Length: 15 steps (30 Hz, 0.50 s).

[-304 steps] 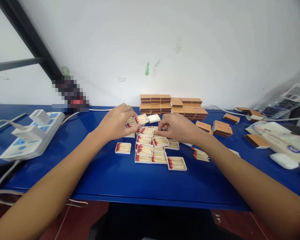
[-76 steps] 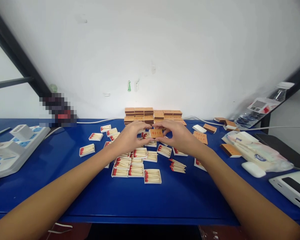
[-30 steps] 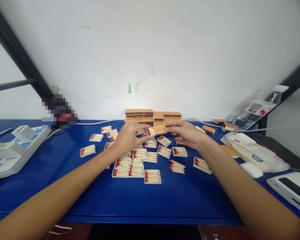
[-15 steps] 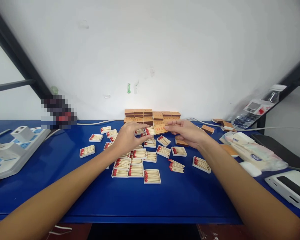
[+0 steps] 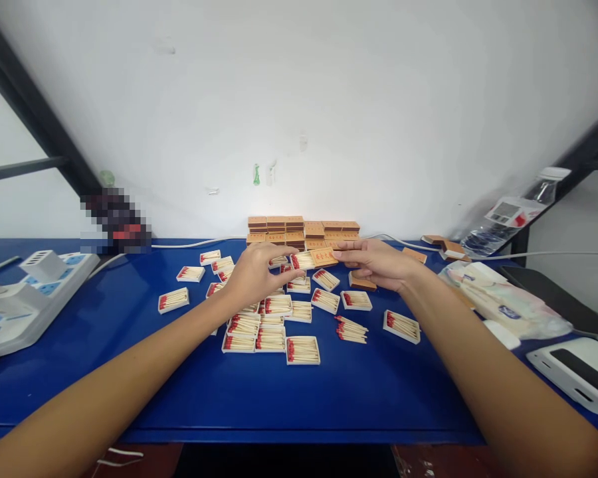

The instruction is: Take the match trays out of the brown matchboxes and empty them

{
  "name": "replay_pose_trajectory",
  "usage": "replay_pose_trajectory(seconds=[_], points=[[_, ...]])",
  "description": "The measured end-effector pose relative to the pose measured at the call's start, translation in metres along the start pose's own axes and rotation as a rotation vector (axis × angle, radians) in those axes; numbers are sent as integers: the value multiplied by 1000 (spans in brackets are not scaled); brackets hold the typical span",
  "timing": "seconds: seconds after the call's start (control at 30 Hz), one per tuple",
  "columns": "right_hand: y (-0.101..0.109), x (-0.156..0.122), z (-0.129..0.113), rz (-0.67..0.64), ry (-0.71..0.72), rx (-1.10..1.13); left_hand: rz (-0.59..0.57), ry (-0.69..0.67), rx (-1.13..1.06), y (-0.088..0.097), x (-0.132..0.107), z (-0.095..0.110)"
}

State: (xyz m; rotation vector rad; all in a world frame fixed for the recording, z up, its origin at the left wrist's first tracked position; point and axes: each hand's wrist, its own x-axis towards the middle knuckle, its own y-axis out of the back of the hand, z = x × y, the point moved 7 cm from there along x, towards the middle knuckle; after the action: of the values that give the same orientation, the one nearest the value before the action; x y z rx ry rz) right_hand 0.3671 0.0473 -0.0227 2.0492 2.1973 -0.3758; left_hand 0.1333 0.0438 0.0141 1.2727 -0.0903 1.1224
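Observation:
Between thumb and fingers, my left hand (image 5: 252, 273) grips a white matchbox tray (image 5: 301, 260) full of red-tipped matches. My right hand (image 5: 383, 263) pinches the right end of an orange matchbox sleeve (image 5: 322, 256). The tray's right end meets the sleeve's left end; I cannot tell how far it sits inside. Under and in front of my hands lie several filled trays, some stacked, such as the front tray (image 5: 303, 350). A closed matchbox (image 5: 362, 281) rests just below my right fingers, and a loose bunch of matches (image 5: 351, 330) lies to the right of the stacked trays.
Closed matchboxes stand stacked (image 5: 276, 226) against the wall. A power strip (image 5: 44, 312) is at the left. On the right are a tilted plastic bottle (image 5: 511, 216), a tissue pack (image 5: 508, 305), a white device (image 5: 575, 375) and more matchboxes (image 5: 453, 250).
The sleeve in my right hand has shifted slightly right, away from my left hand, and more of the matches show between them. My left hand has stayed in place.

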Motion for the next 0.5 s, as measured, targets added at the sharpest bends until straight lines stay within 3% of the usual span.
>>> replay_pose_trajectory(seconds=[0.17,0.4,0.5], points=[[22,3,-6,117,64,-10,12,30,-4,4,2,-8],[60,13,-12,536,193,-193,-6,44,-14,0,1,-10],[65,14,-15,594,260,-335,-19,34,-32,-2,0,-7]])
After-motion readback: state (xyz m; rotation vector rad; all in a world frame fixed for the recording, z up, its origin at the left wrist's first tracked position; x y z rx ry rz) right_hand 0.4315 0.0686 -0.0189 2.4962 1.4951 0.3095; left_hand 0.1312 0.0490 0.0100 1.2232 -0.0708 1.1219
